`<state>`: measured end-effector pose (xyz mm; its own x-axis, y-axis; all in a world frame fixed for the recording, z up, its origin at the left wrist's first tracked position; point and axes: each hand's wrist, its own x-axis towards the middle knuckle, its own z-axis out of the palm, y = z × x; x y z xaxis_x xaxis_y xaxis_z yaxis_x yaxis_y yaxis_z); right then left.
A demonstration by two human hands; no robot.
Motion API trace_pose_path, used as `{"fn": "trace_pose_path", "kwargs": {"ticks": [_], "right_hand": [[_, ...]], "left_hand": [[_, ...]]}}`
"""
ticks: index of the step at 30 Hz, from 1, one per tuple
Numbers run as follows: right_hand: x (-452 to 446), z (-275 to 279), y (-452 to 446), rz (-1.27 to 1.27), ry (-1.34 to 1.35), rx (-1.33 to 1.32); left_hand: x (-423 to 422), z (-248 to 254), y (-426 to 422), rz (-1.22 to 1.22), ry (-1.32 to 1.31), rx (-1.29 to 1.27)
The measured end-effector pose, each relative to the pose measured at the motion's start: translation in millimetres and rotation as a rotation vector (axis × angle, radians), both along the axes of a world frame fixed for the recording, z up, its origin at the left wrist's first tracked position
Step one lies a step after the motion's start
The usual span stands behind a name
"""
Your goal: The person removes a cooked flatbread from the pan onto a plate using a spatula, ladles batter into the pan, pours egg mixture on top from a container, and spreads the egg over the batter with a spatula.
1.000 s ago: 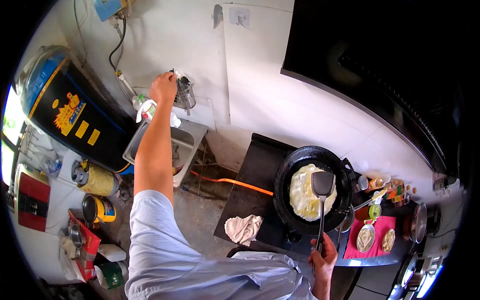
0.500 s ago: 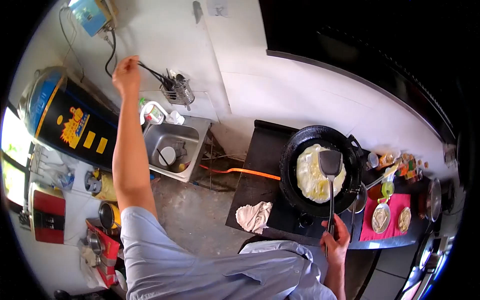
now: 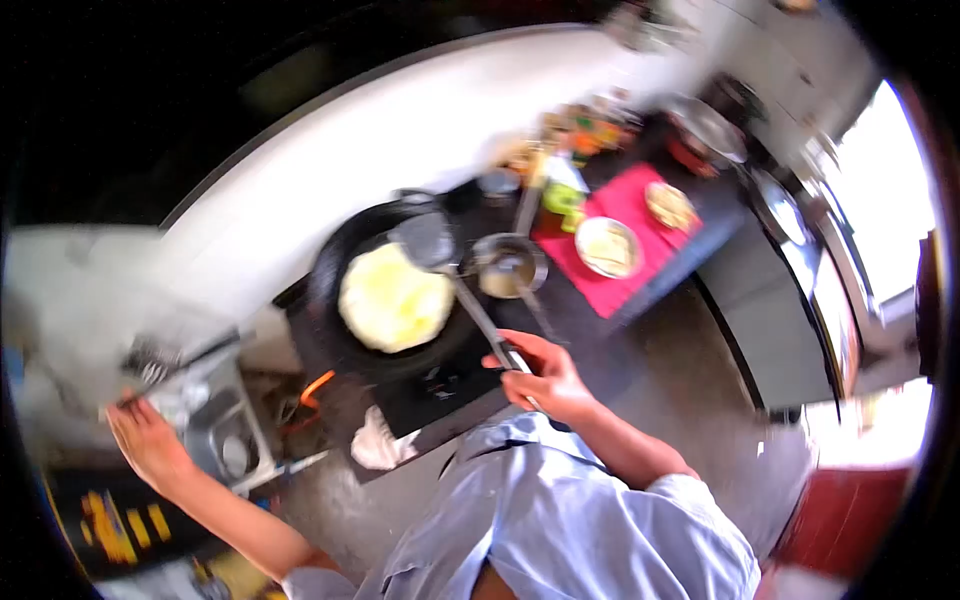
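My right hand (image 3: 548,378) is closed around the handle of a metal spatula (image 3: 425,240). The spatula's blade rests at the upper right of a black wok (image 3: 325,270), by the edge of a pale yellow egg pancake (image 3: 395,300) lying flat in it. Far to the left, my left hand (image 3: 152,445) is closed on dark chopsticks (image 3: 205,353), blurred by motion. They extend to the right, near the utensil basket (image 3: 150,360) on the wall. Exactly how the fingers hold them is smeared.
A small pot (image 3: 510,265) with a utensil stands right of the wok. Beyond it, a bowl (image 3: 608,248) and a plate of food (image 3: 670,205) rest on a red cloth (image 3: 610,298). A crumpled rag (image 3: 375,440) lies at the counter's front; a sink (image 3: 235,430) is at left.
The view has swung right, toward the stove and counter. My left hand, with the chopsticks, has come lower. The spatula blade has moved from over the pancake to its upper right edge.
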<state>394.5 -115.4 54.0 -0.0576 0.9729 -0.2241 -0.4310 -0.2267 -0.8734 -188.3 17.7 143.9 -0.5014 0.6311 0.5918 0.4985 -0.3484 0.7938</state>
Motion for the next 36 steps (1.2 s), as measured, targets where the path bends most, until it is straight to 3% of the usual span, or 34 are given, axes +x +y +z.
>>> {"fn": "trace_pose_path", "kwargs": {"ticks": [1, 2, 5, 9, 11, 17, 19, 22, 25, 32, 36], "right_hand": [[17.3, -6.9, -0.6, 0.003, 0.078, 0.034], [39.4, -13.4, -0.9, -0.005, 0.063, 0.089], [122.6, -22.7, -23.5, -0.089, 0.167, 0.109], [215.4, -20.9, -67.4, -0.351, 0.089, 0.085], [262.8, -40.8, -95.1, -0.490, 0.024, 0.092], [375.3, -68.6, -163.3, -0.847, -0.004, -0.056], [398.7, -77.9, -183.5, -0.921, -0.030, -0.113], [416.2, -97.0, -212.4, -1.026, -0.028, -0.160], [420.9, -107.3, -232.2, -1.109, -0.031, -0.220], [425.0, -127.9, -248.7, -1.200, 0.049, -0.319], [434.1, -127.3, -242.2, -1.161, 0.074, -0.330]], "left_hand": [[50.4, 12.1, -2.1, -0.256, -0.880, 0.184], [71.1, -22.5, 0.3, -0.560, -0.832, 0.200], [234.7, -42.0, 14.8, -0.712, -0.883, 0.053], [428.9, -75.9, 46.7, -0.918, -1.068, -0.177], [530.7, -104.3, 60.1, -0.981, -1.298, -0.274], [812.3, -214.6, 114.8, -0.843, -1.547, -0.684], [892.6, -259.9, 142.2, -0.761, -1.542, -0.745], [992.6, -275.6, 150.1, -0.605, -1.539, -0.761], [1055.2, -307.8, 159.5, -0.600, -1.519, -0.761], [1103.0, -361.3, 172.3, -0.374, -1.247, -0.793], [1088.0, -368.7, 170.0, -0.442, -0.799, -0.999]]}}
